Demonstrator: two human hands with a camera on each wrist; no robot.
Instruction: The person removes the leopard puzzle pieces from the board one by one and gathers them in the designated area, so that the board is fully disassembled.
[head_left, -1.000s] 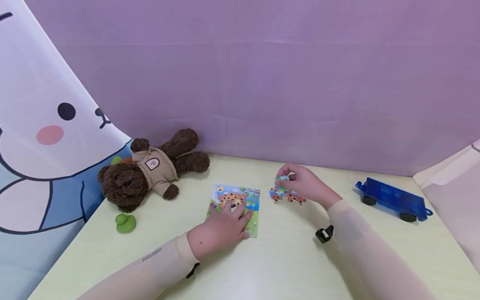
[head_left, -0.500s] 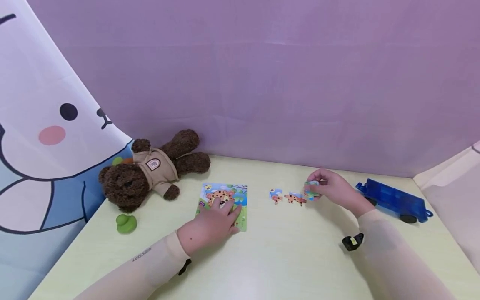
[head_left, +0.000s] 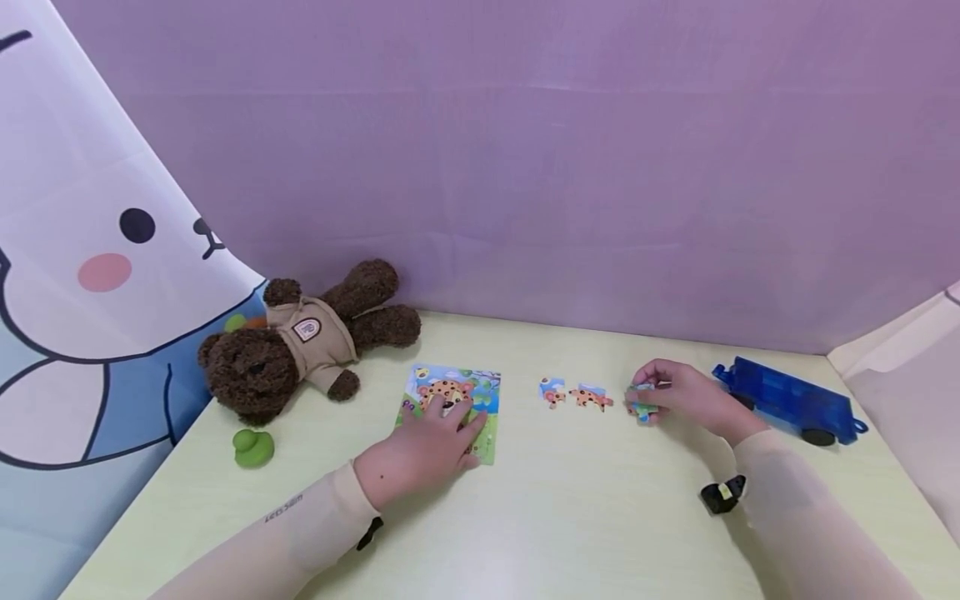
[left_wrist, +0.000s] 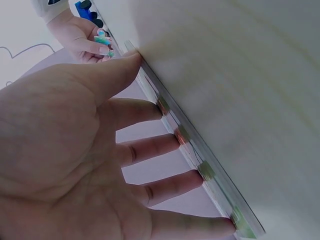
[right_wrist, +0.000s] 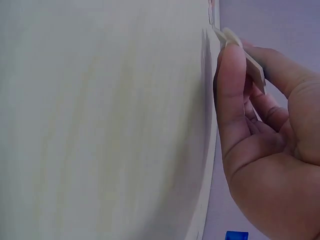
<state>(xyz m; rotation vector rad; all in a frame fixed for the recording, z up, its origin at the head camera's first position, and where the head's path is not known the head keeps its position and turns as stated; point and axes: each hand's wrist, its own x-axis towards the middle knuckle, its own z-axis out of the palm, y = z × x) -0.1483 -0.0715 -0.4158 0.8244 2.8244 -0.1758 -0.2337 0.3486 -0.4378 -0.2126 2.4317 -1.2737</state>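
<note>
My left hand rests with spread, straight fingers on a leopard picture puzzle. In the left wrist view its fingertips touch the face of the thin puzzle board. Between thumb and fingers my right hand pinches a green and blue puzzle piece, low over the table. The right wrist view shows that puzzle piece edge-on in the pinch. Left of this hand lie two loose pieces: a blue-topped puzzle piece and an orange spotted puzzle piece.
A brown teddy bear lies at the back left, with a green rubber duck in front of it. A blue toy wagon stands right of my right hand. Purple cloth hangs along the table's back edge.
My right hand has carried the pinched puzzle piece rightward from above the two loose pieces and lowered it. My left hand slid left with the puzzle, then slightly back right.
</note>
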